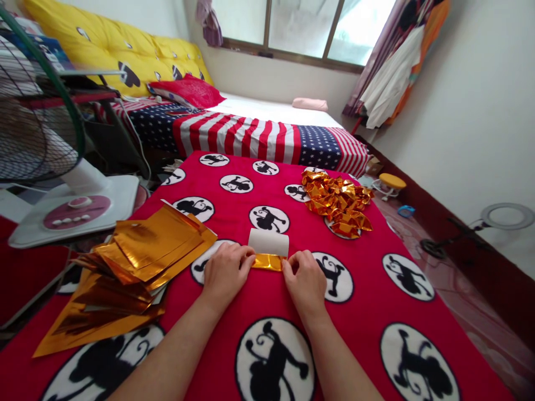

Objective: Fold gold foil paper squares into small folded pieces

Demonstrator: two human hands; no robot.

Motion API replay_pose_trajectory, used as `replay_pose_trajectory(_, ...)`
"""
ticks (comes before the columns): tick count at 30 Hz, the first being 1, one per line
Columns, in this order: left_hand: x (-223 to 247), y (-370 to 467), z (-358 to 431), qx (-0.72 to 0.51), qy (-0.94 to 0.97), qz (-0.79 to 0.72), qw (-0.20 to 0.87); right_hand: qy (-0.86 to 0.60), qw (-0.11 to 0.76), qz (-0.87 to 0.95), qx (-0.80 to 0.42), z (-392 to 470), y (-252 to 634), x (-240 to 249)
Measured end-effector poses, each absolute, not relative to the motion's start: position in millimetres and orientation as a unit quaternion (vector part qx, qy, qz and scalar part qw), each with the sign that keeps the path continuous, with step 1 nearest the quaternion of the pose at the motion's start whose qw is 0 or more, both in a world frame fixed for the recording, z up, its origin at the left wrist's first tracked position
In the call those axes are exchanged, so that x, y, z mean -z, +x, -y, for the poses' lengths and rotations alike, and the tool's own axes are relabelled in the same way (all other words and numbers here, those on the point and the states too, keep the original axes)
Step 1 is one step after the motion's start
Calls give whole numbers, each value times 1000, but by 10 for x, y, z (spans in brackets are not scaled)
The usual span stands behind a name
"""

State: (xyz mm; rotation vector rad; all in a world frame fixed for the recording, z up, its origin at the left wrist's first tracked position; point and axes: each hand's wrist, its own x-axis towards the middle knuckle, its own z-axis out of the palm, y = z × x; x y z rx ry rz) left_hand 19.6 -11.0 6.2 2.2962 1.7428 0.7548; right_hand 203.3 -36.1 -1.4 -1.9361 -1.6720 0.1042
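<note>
A small sheet of gold foil paper [268, 249], white on its upturned back, lies on the red blanket [234, 303] in front of me. Its near edge is folded over, gold side up. My left hand [226, 273] pinches the left end of that fold. My right hand [305, 280] pinches the right end. A loose stack of flat gold foil sheets [125, 267] lies to my left. A pile of folded gold foil pieces [337, 201] sits farther off to the right.
The red blanket has black-and-white monkey circles. A standing fan [62, 184] is at the left. Behind is a bed with a stars-and-stripes cover [251, 133] and a yellow cushion [117, 47]. A ring light [505, 217] lies on the floor at right.
</note>
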Motion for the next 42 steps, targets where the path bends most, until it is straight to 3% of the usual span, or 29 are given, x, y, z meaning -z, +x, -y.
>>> replay_pose_trajectory(19, -107, 307, 131, -253, 734, -626, 68, -702, 368, 602, -100, 387, 2062, 31)
replay_pose_trajectory(42, -144, 441, 172, -221, 706, -670, 60, -713, 337, 604, -116, 339, 2112, -25)
